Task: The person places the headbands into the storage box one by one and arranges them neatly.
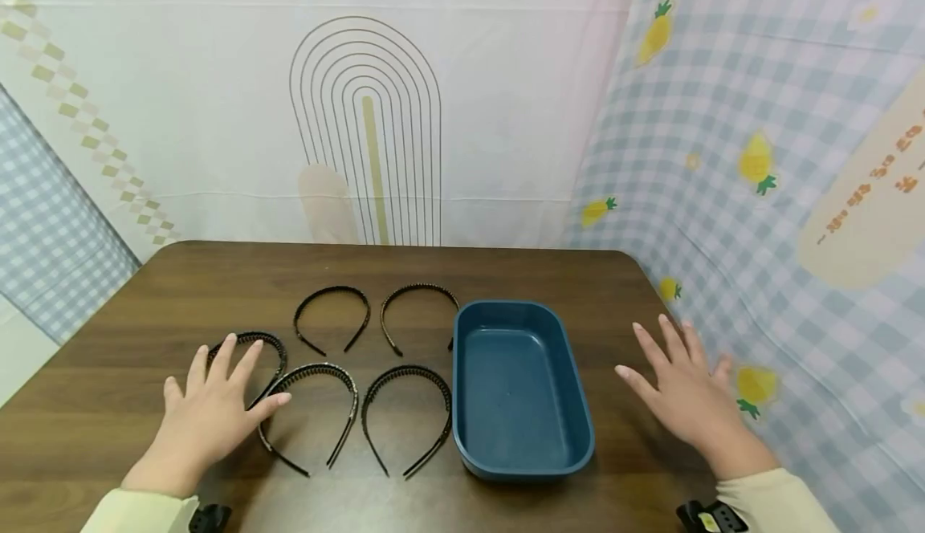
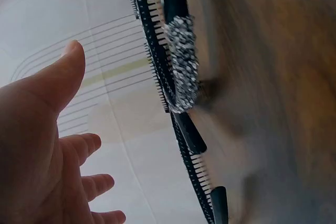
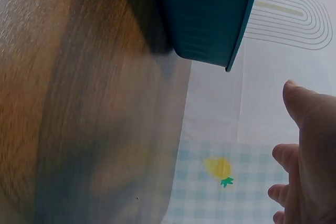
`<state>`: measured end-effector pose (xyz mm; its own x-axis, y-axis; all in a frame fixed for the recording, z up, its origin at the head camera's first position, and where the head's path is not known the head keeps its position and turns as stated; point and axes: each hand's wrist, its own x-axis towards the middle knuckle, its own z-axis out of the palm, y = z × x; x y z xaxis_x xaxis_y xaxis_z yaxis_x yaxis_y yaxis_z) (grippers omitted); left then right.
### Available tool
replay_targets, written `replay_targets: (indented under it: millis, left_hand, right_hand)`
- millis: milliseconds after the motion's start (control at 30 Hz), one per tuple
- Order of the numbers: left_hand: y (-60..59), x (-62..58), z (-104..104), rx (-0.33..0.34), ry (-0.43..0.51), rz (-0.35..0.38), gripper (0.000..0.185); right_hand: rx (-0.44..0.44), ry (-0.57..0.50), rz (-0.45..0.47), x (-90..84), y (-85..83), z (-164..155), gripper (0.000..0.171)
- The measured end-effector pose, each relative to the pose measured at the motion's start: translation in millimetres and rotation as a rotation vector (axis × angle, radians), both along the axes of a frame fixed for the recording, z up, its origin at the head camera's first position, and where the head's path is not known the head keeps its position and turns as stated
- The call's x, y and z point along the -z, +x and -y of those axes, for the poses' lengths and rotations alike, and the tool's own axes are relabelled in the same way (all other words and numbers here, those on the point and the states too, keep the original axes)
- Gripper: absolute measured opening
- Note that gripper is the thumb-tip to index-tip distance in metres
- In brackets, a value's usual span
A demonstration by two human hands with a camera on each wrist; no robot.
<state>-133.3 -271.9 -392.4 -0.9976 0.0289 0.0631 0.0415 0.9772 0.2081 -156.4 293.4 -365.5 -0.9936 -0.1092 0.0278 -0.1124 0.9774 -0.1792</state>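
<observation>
The left hand (image 1: 211, 417), fingers apart, hovers by the bands (image 1: 315, 368); most lie to its right — spaced, perhaps, against tangling; the tub (image 1: 519, 404) stands left of the right hand (image 1: 690, 392) — likewise spread, holding nothing.

A passable strip of brown wood-grain table (image 1: 614, 437) lies between the blue rectangular plastic tub (image 1: 522, 404) and the person's bare right hand (image 1: 682, 396); the tub's raised walls block low leftward travel, while its mouth is reachable from above, and five thin black arched headbands (image 1: 408, 371) obstruct the surface farther left
</observation>
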Motion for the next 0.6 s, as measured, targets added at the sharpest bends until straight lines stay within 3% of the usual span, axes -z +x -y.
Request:
replay_targets:
  millis: [200,600]
  left_hand:
    - [-6.1,3.0,9.5,-0.010,0.000,0.003,0.090]
    - [-19.0,10.3,33.5,-0.021,0.041,-0.013,0.091]
  right_hand:
    - [-0.017,-0.079,0.011,3.8,-4.7,6.2,0.082]
    - [-0.035,-0.131,-0.014,13.7,-14.4,22.6,0.080]
